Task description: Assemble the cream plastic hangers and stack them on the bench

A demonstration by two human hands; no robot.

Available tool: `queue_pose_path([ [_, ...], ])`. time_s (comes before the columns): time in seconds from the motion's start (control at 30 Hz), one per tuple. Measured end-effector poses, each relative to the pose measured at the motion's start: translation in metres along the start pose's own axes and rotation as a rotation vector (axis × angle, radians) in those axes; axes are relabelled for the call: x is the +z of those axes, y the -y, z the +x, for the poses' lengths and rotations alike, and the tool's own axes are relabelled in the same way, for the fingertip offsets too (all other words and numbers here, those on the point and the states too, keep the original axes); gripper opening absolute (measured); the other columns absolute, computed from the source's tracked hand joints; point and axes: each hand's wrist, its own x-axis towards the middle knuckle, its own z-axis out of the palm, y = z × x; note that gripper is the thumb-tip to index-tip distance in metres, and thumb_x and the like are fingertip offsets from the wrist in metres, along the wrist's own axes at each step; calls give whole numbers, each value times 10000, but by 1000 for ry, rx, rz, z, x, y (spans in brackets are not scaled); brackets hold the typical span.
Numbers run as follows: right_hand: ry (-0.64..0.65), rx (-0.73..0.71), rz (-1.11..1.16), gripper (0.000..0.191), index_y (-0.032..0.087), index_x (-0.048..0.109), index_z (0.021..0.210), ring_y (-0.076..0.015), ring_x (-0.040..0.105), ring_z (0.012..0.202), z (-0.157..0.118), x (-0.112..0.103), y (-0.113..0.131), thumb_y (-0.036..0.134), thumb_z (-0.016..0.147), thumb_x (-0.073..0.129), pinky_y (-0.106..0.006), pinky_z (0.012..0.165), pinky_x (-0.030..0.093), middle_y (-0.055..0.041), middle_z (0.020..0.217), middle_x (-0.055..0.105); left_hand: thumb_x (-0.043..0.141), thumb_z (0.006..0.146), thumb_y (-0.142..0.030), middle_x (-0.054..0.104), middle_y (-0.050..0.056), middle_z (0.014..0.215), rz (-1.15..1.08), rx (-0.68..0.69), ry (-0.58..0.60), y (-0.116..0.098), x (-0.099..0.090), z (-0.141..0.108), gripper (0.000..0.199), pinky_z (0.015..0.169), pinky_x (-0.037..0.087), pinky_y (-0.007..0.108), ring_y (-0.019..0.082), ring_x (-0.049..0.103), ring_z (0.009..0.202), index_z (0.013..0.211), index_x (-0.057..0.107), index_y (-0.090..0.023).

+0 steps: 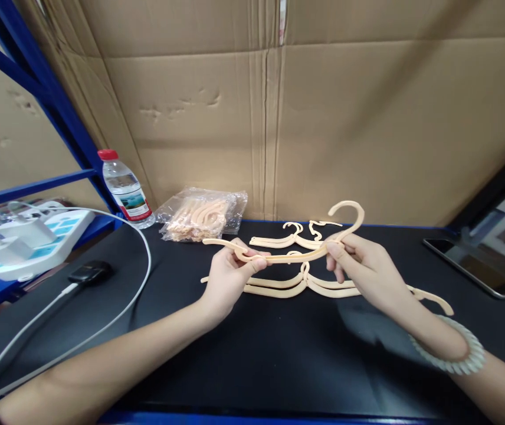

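Between my two hands, above the black tabletop, is a peach-coloured plastic hanger piece [294, 258] with a curved hook at its right end. My left hand [230, 277] pinches its arm near the left end. Close to the base of the hook, my right hand [363, 262] grips it between thumb and fingers. Below and behind lie more hangers [279, 290] of the same colour, partly hidden by my hands. Farther back are a folded hanger [274, 242] and a loose curved piece [317, 233].
A clear plastic bag [202, 215] of similar pieces lies at the back beside a red-capped water bottle [128, 192]. To the left are a white power strip [44, 245], a black device [89, 271] and a looping white cable [148, 260]. A tablet-like device [478, 268] sits at right; cardboard [190, 118] stands behind.
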Motion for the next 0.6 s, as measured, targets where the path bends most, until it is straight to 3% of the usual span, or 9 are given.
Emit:
queue_pose_path([
  [0.1,27,-61,-109,240,192,547,837,-128,542,478,6,-5,-4,414,919,509,-239,458,388,8,626,571,853,619,-198,736,42,746,11,-64,-49,-3,0,2,291,701,563,271,164,709,694,716,583,-143],
  [0.3,149,-69,-194,98,191,560,825,-118,558,482,11,-16,-14,285,836,587,-237,480,407,1,711,600,850,629,-294,731,73,885,-2,-179,-46,-13,-13,15,292,674,569,230,168,702,794,763,654,-123],
  [0.37,199,-38,-189,89,190,561,793,-124,575,505,9,-19,-15,266,833,583,-232,490,410,13,675,582,818,677,-343,725,78,902,17,-193,-5,-18,-24,20,277,615,549,189,136,678,761,789,698,-120],
  [0.5,260,-36,-157,133,184,581,739,-133,581,571,5,-17,-18,281,826,605,-234,533,441,16,648,571,860,613,-256,716,29,776,121,-203,75,-29,-53,30,261,565,539,176,121,671,662,772,678,-158],
  [0.6,308,-28,-159,122,179,603,719,-136,584,573,4,-14,-21,264,803,629,-235,536,443,18,611,586,850,624,-273,727,45,717,338,-193,255,-36,-72,37,231,609,558,214,148,687,661,711,666,-164],
])
